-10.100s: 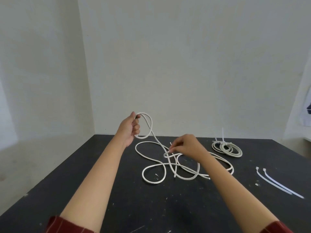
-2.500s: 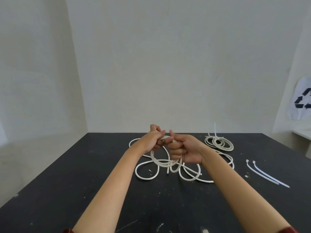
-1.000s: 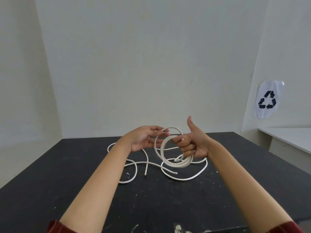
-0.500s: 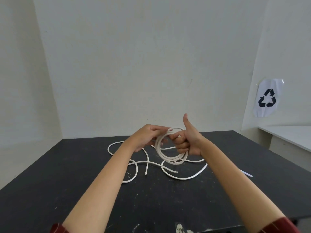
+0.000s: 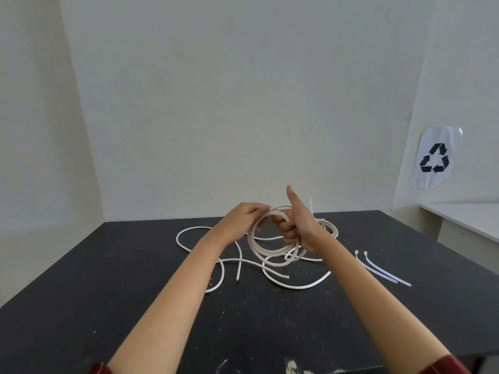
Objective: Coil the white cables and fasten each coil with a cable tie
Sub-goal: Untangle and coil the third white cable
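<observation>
Right hand (image 5: 298, 228) gripping white cable coil (image 5: 266, 245) (thumb up), left hand (image 5: 243, 221) pinching its top strand.

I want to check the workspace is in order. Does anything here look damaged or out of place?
Only minor wear: the black table has pale scuffs and a chipped patch at its near edge. The loose white cable is simply not yet coiled.

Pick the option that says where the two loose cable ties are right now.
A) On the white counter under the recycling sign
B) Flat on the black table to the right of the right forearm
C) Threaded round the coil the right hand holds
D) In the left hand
B: the two loose cable ties lie side by side on the black table, right of the right forearm, apart from both hands and from the coil.
</observation>
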Motion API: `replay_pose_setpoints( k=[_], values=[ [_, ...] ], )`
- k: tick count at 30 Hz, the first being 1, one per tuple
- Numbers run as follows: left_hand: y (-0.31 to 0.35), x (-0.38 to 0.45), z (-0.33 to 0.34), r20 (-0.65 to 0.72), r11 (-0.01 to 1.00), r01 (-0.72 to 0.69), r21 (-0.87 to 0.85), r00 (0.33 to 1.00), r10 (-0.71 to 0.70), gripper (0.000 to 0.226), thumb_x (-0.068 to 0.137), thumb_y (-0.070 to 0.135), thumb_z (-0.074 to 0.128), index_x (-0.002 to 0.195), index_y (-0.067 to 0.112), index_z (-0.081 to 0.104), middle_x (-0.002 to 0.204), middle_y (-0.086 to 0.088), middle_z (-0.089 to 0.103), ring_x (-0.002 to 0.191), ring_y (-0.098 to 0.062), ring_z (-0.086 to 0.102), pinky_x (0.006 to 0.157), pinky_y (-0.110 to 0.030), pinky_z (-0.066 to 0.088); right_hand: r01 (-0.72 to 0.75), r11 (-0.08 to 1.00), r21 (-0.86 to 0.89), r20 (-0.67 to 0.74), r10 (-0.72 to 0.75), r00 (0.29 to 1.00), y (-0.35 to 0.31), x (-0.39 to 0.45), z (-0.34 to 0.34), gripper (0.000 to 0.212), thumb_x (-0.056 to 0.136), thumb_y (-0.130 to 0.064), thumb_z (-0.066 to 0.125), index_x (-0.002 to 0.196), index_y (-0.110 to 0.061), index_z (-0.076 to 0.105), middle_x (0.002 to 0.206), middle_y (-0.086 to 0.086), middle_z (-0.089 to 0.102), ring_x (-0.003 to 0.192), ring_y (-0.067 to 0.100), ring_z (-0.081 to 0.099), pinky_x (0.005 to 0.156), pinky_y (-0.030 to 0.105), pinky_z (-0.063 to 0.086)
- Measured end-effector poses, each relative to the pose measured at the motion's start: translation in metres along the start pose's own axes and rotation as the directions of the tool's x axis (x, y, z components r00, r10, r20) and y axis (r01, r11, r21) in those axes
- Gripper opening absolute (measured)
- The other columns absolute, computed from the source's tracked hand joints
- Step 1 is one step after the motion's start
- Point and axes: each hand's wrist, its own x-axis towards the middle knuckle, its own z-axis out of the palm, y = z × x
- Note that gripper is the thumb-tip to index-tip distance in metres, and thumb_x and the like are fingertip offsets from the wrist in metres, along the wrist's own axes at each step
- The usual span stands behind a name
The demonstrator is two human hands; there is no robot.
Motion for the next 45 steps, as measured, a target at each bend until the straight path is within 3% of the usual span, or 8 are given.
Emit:
replay_pose_setpoints(
  k=[9,19,23,26,33,37,40,45],
  values=[
    [-0.005,-0.001,-0.003,-0.108,0.974,0.051,-0.222,0.991,-0.076,0.021,0.093,0.019,0.059,0.104,0.007,0.074,0.103,-0.012,0.073,0.087,-0.025,0.064,0.084,-0.045,0.056,-0.015,0.994,-0.104,-0.003,0.015,1.000,-0.001,-0.002,0.012,0.080,0.078,-0.087,0.000,0.057,-0.018,0.036,0.046,-0.007,0.020,0.040,0.008,0.011,0.038,0.020,0.012],
    [-0.003,-0.001,-0.005,-0.278,0.978,0.042,-0.205,0.955,-0.099,0.034,0.077,0.024,0.077,0.109,0.016,0.070,0.065,0.006,0.064,0.071,-0.015,0.064,0.081,-0.040,0.054,0.011,0.998,-0.054,-0.037,-0.013,0.999,0.010,0.007,0.015,0.075,0.092,-0.075,0.011,0.059,-0.015,0.042,0.045,-0.007,0.020,0.038,0.009,0.012,0.039,0.021,0.013],
    [-0.004,-0.008,-0.011,-0.111,0.947,0.132,-0.294,0.979,-0.171,0.048,0.079,0.054,0.061,0.103,0.013,0.068,0.096,-0.006,0.072,0.087,-0.019,0.067,0.091,-0.042,0.053,0.037,0.994,0.101,-0.035,-0.034,0.999,0.014,0.012,0.016,0.057,0.104,-0.048,0.023,0.062,-0.014,0.042,0.043,-0.008,0.022,0.036,0.007,0.013,0.037,0.019,0.014],
    [-0.012,-0.013,-0.009,0.020,0.943,0.173,-0.283,0.984,-0.174,0.052,0.079,0.059,0.052,0.089,0.009,0.065,0.076,-0.005,0.065,0.076,-0.018,0.068,0.091,-0.044,0.051,0.079,0.975,0.207,-0.059,-0.068,0.996,0.013,0.015,0.016,0.054,0.105,-0.041,0.024,0.061,-0.014,0.041,0.041,-0.008,0.022,0.034,0.007,0.012,0.036,0.019,0.014],
    [-0.016,-0.005,0.004,-0.321,0.970,0.077,-0.232,0.935,-0.151,0.040,0.095,0.046,0.047,0.069,0.016,0.043,0.051,0.012,0.033,0.043,-0.007,0.030,0.046,-0.026,0.028,0.098,0.934,0.344,-0.013,-0.099,0.995,0.017,0.022,0.024,0.057,0.106,-0.044,0.018,0.069,-0.010,0.045,0.045,-0.005,0.030,0.036,0.008,0.025,0.042,0.021,0.028],
    [-0.021,-0.004,-0.008,-0.388,0.977,0.073,-0.200,0.910,-0.148,0.038,0.096,0.044,0.047,0.070,0.017,0.046,0.053,0.010,0.034,0.046,-0.008,0.030,0.046,-0.023,0.026,0.008,0.973,0.232,0.091,-0.030,0.995,0.016,0.014,0.017,0.064,0.103,-0.052,0.023,0.102,-0.001,0.062,0.084,0.012,0.061,0.082,0.024,0.062,0.078,0.033,0.049],
    [-0.023,-0.008,-0.022,-0.386,0.946,0.071,-0.316,0.901,-0.196,0.037,0.097,0.042,0.047,0.070,0.017,0.042,0.054,0.008,0.028,0.039,-0.005,0.025,0.038,-0.017,0.023,-0.109,0.993,0.040,0.253,0.095,0.963,0.011,0.002,0.003,0.066,0.101,-0.052,0.034,0.127,0.004,0.057,0.122,0.021,0.064,0.118,0.030,0.061,0.103,0.038,0.047],
    [-0.023,-0.012,-0.041,-0.418,0.878,0.029,-0.477,0.872,-0.256,0.037,0.097,0.042,0.048,0.071,0.016,0.043,0.055,0.008,0.024,0.040,-0.004,0.019,0.036,-0.017,0.018,0.048,0.983,-0.178,0.047,-0.040,0.998,0.003,-0.002,-0.011,0.037,0.095,-0.039,0.059,0.098,-0.003,0.070,0.092,0.012,0.072,0.081,0.019,0.071,0.073,0.025,0.057]
  ],
)
